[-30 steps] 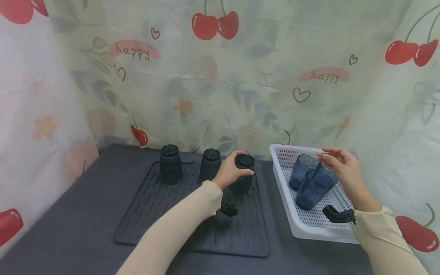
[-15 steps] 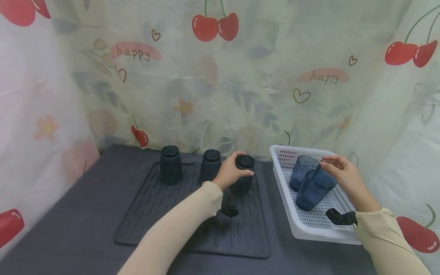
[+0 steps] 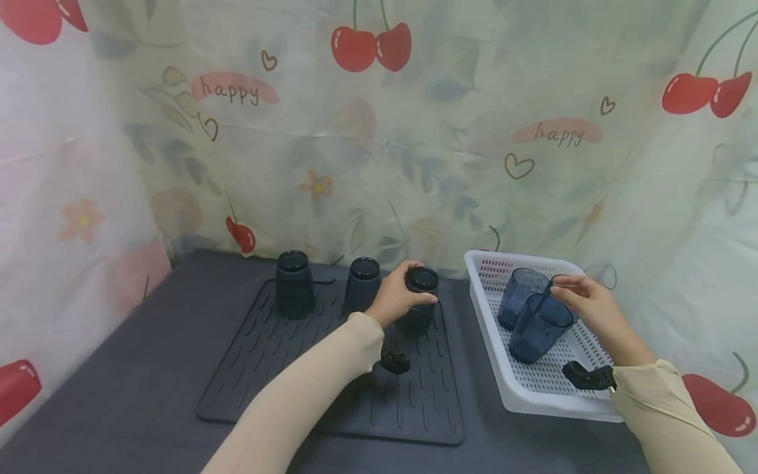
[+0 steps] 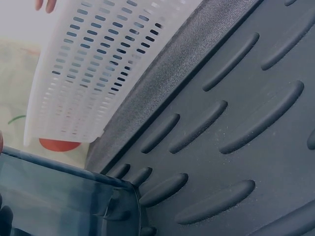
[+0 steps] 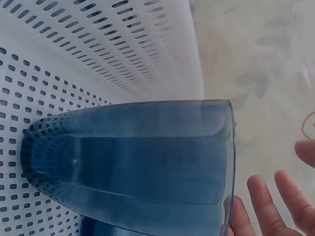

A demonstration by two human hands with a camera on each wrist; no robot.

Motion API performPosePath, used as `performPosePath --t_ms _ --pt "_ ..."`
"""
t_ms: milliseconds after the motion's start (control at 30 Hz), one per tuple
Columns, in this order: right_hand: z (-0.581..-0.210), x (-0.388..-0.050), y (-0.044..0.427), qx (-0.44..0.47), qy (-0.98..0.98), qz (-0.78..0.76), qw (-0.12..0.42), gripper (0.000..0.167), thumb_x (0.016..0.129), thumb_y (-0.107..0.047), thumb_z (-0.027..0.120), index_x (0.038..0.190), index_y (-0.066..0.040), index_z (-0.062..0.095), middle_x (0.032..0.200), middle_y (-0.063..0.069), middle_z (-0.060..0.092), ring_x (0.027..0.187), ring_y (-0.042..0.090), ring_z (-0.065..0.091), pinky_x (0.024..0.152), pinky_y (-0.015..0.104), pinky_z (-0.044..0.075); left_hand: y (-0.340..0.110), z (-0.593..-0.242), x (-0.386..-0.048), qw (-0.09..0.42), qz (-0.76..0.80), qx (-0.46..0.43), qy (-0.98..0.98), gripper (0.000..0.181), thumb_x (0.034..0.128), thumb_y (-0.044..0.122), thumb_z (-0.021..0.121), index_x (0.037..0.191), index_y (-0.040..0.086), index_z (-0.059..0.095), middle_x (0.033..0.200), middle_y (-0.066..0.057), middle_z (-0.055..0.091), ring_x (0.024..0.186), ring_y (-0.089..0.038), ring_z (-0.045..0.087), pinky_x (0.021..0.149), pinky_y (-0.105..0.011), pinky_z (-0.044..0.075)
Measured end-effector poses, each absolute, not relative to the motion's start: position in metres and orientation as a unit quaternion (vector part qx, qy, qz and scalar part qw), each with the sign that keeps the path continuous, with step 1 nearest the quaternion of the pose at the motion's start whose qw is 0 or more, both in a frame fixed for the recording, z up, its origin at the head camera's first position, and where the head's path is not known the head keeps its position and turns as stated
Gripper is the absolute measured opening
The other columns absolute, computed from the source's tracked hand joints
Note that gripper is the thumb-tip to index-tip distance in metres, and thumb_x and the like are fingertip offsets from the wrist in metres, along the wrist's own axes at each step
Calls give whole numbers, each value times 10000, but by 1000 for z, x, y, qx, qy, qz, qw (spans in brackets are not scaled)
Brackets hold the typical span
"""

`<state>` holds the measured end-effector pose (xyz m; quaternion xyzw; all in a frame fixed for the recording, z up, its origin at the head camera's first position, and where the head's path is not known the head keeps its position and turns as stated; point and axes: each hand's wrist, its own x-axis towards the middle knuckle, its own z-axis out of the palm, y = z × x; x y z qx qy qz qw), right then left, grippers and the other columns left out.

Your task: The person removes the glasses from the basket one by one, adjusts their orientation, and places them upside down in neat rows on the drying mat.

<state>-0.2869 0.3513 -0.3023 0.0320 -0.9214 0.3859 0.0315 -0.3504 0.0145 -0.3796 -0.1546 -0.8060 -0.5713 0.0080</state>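
While the left hand (image 3: 393, 296) clasps one glass (image 3: 417, 321), the right hand (image 3: 595, 309), fingers (image 5: 265, 206) parted, seemingly touches another's rim (image 5: 232, 147)

"At centre, what do we lose of the left hand (image 3: 398, 294)?"

"Most of its fingers, out of our sight behind the rightmost upturned dark glass tumbler (image 3: 418, 319), which our left wrist view crops at left and below."

"And at right?"

"The right hand (image 3: 595, 306) and a clear blue glass tumbler (image 3: 535, 336) in front hide most of the faceted blue glass tumbler at its fingers (image 5: 133, 162) from our head view. A cream fabric sleeve (image 3: 669, 408) covers the white perforated plastic basket's (image 3: 556, 403) near right corner."

"Our right wrist view?"

"It cuts the hand at right."
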Motion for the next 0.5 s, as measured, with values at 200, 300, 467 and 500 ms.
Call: performPosePath --t_ms 200,300,467,500 --pt "-305 -288 354 27 -920 389 34 637 1002 -419 484 1410 58 380 1370 279 444 874 -161 423 941 410 439 15 -380 -350 4 -573 -153 -805 748 767 270 830 1413 207 457 1316 -26 557 1102 -188 584 765 -319 525" --pt "-306 -288 355 26 -921 387 29 630 1005 -409 479 1417 56 376 1381 285 437 923 -111 439 951 421 436 14 -380 -350 5 -573 -153 -805 759 769 268 829 1422 196 449 1318 -27 555 1110 -190 582 769 -322 525" --pt "-307 -288 355 21 -919 395 13 636 1012 -401 465 1420 73 356 1403 329 394 1180 286 485 1008 546 383 14 -381 -351 7 -574 -155 -804 759 763 273 832 1416 197 454 1316 -26 558 1115 -187 581 774 -319 525" --pt "-308 -288 356 19 -918 396 10 639 1010 -402 467 1418 77 354 1406 342 385 1223 369 449 1014 569 369 14 -381 -351 8 -575 -156 -803 758 762 272 833 1415 197 456 1314 -26 560 1116 -187 581 779 -320 525"
